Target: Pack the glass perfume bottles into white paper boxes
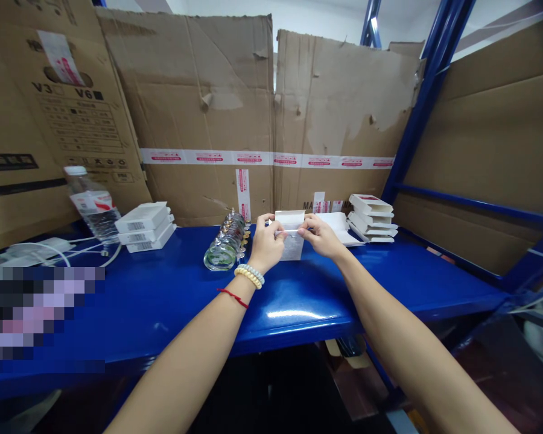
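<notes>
Far to the left, a water bottle [93, 205] stands on the blue shelf [163, 301], with white cables [49, 250] lying beside it. Next to the bottle is a small stack of flat white boxes [145, 226]. Going on, a row of small glass bottles [226, 244] lies on its side on the shelf, just left of the person's hands.

The left hand [265, 244] has bead bracelets and a red string on its wrist. Its fingers are closed on the left edge of a small white box [291, 232], pinching it. The right hand [321, 236] pinches the right edge of the same box. The box is held up between the two hands, just above the back part of the shelf, in the middle.

Behind the right hand lie some flat white cards [341, 226]. Further right is another pile of white boxes [371, 218], stacked a bit crooked. Big brown cardboard sheets [208, 108] stand up along the back.
</notes>
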The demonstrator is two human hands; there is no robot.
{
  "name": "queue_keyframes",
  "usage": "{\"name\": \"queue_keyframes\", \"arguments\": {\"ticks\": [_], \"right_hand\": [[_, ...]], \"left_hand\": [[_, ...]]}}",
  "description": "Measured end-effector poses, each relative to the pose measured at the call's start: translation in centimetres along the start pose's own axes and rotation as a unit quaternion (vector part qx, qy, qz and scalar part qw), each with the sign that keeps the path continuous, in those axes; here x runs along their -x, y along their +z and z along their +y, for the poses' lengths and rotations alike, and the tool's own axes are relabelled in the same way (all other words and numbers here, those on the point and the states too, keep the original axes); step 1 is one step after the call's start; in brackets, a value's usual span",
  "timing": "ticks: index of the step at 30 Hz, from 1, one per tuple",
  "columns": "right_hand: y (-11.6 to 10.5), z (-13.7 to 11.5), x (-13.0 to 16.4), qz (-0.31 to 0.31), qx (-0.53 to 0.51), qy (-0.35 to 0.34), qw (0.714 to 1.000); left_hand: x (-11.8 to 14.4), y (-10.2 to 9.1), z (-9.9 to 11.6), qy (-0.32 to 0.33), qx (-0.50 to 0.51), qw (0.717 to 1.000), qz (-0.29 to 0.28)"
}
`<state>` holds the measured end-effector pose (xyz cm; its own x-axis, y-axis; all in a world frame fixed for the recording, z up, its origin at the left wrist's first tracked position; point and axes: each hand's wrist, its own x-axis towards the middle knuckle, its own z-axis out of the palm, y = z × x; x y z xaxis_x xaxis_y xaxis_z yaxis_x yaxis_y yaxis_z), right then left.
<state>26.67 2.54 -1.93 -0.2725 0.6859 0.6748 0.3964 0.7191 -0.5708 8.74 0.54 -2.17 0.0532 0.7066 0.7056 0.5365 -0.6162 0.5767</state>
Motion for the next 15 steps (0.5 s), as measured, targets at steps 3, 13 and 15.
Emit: {"name": "queue_keyframes", "arguments": {"ticks": [3,13,15], "right_hand": [[0.23,0.01,0.07,-0.004,-0.017,0.027,0.999],[0.8,-0.71,0.09,0.012,-0.037,-0.009,0.999],[0.77,-0.76,0.08,0.01,-0.031,-0.009,0.999]], "left_hand": [[0.06,0.13,0.0,-0.005,0.01,1.0,0.004],[0.24,0.61,0.44,0.02,-0.003,1.0,-0.005],[0.22,0.61,0.49,0.027,-0.012,1.0,-0.008]]}}
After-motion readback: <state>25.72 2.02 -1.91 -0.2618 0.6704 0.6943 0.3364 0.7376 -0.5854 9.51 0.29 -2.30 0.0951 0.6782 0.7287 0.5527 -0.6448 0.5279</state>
